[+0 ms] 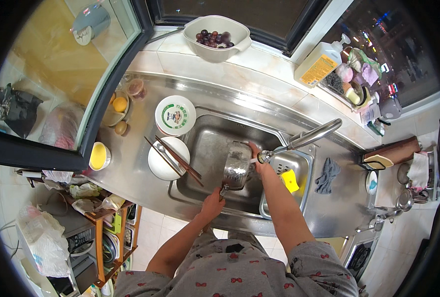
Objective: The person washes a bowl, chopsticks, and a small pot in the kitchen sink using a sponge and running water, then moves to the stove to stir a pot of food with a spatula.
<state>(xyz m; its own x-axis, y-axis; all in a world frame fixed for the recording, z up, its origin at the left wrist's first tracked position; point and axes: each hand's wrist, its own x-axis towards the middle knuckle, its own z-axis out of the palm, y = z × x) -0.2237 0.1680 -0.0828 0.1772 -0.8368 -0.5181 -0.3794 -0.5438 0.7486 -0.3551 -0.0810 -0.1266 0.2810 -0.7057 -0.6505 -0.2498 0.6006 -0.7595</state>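
My left hand point(213, 203) grips the handle of a metal pot point(237, 167), which is tipped on its side over the large basin of the stainless steel sink point(201, 148). Against the right side of the pot is my right hand point(256, 154), partly hidden by the faucet's spout end and the pot. Whether its fingers grip the pot or only touch it is not visible. The chrome faucet point(303, 140) reaches over from the right, and a short stream of water runs from it beside the pot.
Left of the basin stand a printed bowl point(175, 115) and a white bowl point(160, 167) with chopsticks point(177, 156) across it. A yellow sponge point(289, 180) lies in the small basin; a grey cloth point(327, 176) is farther right. An open window point(112, 85) juts over the counter's left end.
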